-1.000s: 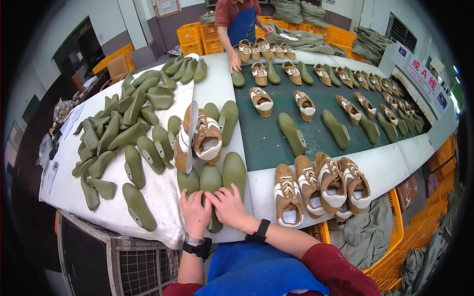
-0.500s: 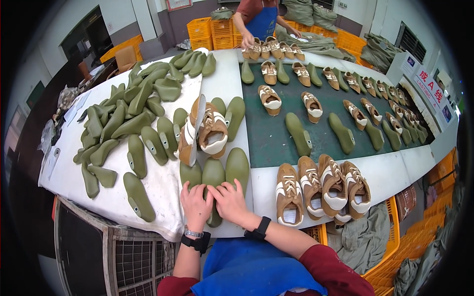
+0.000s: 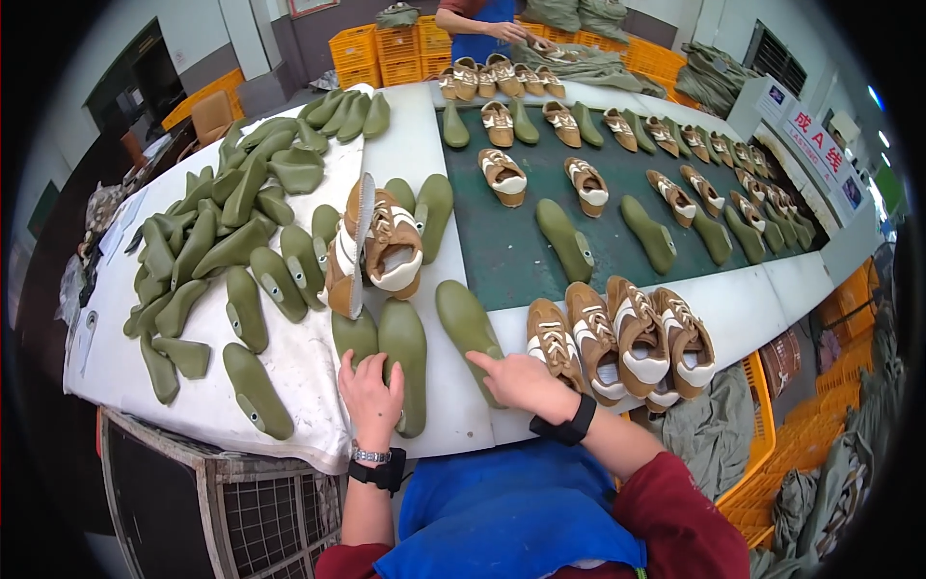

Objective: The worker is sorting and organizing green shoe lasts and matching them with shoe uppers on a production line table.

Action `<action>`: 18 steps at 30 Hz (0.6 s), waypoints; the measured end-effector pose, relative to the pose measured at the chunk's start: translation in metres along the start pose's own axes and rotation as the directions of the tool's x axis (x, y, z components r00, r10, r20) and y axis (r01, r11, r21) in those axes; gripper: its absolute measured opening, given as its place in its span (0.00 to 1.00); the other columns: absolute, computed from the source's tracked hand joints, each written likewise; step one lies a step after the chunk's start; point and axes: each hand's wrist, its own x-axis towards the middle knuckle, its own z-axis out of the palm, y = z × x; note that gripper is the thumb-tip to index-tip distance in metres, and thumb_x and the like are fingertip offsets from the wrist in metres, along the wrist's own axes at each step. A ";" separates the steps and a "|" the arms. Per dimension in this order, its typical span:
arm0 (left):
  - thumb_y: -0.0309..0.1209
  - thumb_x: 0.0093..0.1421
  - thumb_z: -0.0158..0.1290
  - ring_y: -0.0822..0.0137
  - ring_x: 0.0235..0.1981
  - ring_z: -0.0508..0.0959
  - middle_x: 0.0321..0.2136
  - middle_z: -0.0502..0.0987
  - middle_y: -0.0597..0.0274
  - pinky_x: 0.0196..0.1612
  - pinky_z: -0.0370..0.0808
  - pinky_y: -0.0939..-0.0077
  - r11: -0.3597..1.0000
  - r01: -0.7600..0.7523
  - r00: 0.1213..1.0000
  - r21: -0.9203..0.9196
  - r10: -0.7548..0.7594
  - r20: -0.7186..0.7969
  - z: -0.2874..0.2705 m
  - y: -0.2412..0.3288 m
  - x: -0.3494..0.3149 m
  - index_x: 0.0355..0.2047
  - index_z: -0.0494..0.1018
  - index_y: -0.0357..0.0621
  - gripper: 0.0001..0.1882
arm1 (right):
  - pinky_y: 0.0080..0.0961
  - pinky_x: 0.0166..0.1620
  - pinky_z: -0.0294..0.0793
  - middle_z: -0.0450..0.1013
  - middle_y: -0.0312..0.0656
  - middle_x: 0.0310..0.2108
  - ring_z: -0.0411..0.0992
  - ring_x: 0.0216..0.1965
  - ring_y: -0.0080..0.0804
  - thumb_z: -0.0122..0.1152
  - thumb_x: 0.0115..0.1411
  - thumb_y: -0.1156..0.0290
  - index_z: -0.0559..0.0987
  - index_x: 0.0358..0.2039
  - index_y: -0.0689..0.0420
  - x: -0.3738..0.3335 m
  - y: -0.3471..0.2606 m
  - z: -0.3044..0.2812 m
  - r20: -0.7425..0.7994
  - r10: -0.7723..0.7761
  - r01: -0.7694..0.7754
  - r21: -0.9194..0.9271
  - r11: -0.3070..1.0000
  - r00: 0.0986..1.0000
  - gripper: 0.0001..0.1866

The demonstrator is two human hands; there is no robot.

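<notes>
Green and smooth-looking, the right last point(image 3: 465, 318) lay aslant on the white table point(image 3: 451, 425), its near end under the right hand point(image 3: 521, 383). That hand had its index finger stretched along the last; the other fingers were hidden, so whether they gripped it I could not tell. The left hand point(image 3: 371, 391) was bent over the near end of the left last point(image 3: 354, 333), fingers spread; a firm grip could not be made out there either. The middle last point(image 3: 403, 347) lay just beside it.

The likeliest trouble seemed a slip: a rounded last on a flat top could roll or swing if pressed off its middle by one finger. The shoe group point(image 3: 622, 338) stood near the right wrist and close to the table's near edge, so a sideways sweep of that forearm might knock a shoe over, perhaps off the table.

Ahead of the left hand, the tilted shoe point(image 3: 344, 261) stood on its side against the upright shoe point(image 3: 395, 256), its lower end close to the left last. A jolt to that last could topple it.
</notes>
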 end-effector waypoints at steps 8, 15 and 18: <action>0.33 0.54 0.53 0.45 0.51 0.65 0.36 0.77 0.56 0.56 0.60 0.56 1.000 -0.019 1.000 -0.014 0.018 -0.007 0.006 0.002 0.005 0.35 0.76 0.38 0.12 | 0.40 0.42 0.74 0.75 0.53 0.36 0.75 0.40 0.49 0.45 0.54 0.76 0.64 0.57 0.49 0.094 0.062 -0.028 0.029 0.175 -0.173 -0.084 0.981 0.984 0.28; 0.34 0.54 0.53 0.45 0.51 0.65 0.36 0.77 0.56 0.56 0.60 0.56 1.000 -0.008 1.000 0.008 0.008 -0.026 0.004 0.002 0.001 0.35 0.76 0.38 0.12 | 0.38 0.49 0.71 0.67 0.55 0.50 0.70 0.49 0.50 0.44 0.55 0.79 0.55 0.63 0.41 0.145 0.100 -0.006 0.103 0.345 -0.350 0.042 0.936 0.933 0.35; 0.34 0.54 0.53 0.45 0.51 0.65 0.36 0.77 0.56 0.56 0.60 0.56 1.000 0.013 0.999 0.019 -0.012 -0.035 0.004 0.000 -0.001 0.35 0.76 0.39 0.12 | 0.39 0.53 0.68 0.62 0.56 0.54 0.66 0.54 0.51 0.43 0.54 0.82 0.57 0.63 0.40 0.147 0.098 0.004 0.182 0.330 -0.349 0.088 0.933 0.926 0.36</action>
